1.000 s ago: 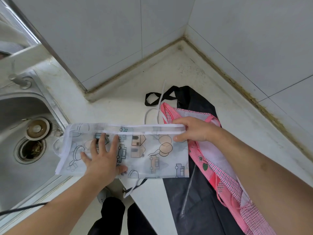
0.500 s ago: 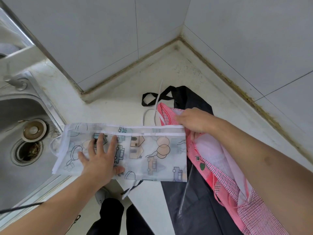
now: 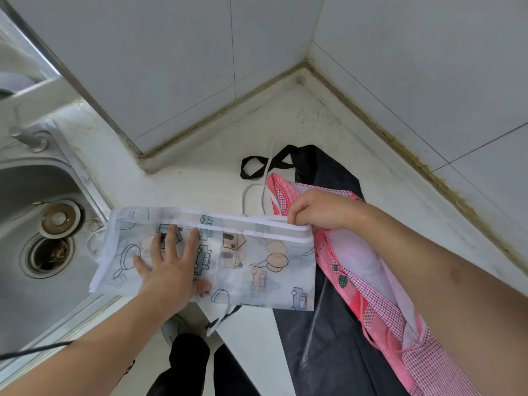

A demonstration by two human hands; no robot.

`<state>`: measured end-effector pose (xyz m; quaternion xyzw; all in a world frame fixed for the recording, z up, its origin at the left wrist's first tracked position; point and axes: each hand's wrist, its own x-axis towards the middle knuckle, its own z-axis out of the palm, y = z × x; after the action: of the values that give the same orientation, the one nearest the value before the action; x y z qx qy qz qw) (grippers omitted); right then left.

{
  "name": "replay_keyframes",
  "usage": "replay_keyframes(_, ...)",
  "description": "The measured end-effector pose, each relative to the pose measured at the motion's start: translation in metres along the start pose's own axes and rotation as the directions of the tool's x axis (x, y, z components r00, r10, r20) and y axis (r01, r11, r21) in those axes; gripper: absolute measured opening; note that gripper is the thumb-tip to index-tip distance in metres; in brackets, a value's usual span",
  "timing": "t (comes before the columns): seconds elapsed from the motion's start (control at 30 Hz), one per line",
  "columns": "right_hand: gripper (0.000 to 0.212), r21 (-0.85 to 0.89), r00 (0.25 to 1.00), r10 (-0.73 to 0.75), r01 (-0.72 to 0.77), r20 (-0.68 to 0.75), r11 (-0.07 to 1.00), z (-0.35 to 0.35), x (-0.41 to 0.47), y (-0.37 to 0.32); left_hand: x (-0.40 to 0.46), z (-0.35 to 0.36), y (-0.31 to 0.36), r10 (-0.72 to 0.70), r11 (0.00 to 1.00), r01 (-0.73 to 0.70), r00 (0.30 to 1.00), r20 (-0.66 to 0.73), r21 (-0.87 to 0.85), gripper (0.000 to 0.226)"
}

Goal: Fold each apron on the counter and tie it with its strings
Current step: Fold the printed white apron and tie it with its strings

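A white translucent apron (image 3: 245, 261) printed with cartoon cars and houses lies folded into a long band across the counter, its left end over the sink's edge. My left hand (image 3: 171, 270) presses flat on its left half, fingers spread. My right hand (image 3: 320, 208) pinches the band's upper right corner and white trim. The apron's white strings (image 3: 257, 195) loop on the counter behind it. A pink checked apron (image 3: 380, 304) and a black apron (image 3: 328, 352) lie under my right forearm, the black one's strap (image 3: 257, 167) looped at the back.
A steel sink (image 3: 43, 252) with a drain and a loose plug fills the left side. The white counter (image 3: 200, 178) runs into a tiled corner at the back. The counter's front edge is just below the folded apron, with the person's legs and shoe beneath.
My right hand slid from the middle of the band's right edge up to its upper corner and closed on the trim. My left hand stayed pressed on the left half.
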<state>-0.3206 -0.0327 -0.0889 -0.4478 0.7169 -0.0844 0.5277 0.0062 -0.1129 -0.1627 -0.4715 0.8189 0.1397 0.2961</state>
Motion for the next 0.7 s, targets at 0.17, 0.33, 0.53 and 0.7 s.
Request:
replay_keyframes(0.17, 0.018, -0.544, 0.997, 0.078, -0.077, -0.022, 0.835, 0.004, 0.014, -0.019, 0.002, 0.0, 0.001, 0.02, 1.0, -0.02, 1.0, -0.002, 0.014, 0.121)
replay_keyframes(0.33, 0.016, -0.671, 0.987, 0.16, -0.108, 0.016, 0.734, 0.012, 0.022, -0.031, 0.002, -0.001, 0.001, 0.02, 1.0, -0.02, 1.0, -0.003, 0.017, 0.119)
replay_keyframes(0.53, 0.014, -0.702, 0.978, 0.206, -0.155, -0.013, 0.695, 0.018, 0.021, -0.028, 0.001, 0.001, -0.001, 0.023, 1.0, -0.023, 1.0, -0.015, 0.014, 0.119)
replay_keyframes(0.7, 0.022, -0.702, 0.965, 0.263, -0.203, -0.024, 0.683, 0.018, 0.027, -0.032, 0.001, 0.001, -0.001, 0.027, 1.0, -0.027, 1.0, -0.015, 0.009, 0.121)
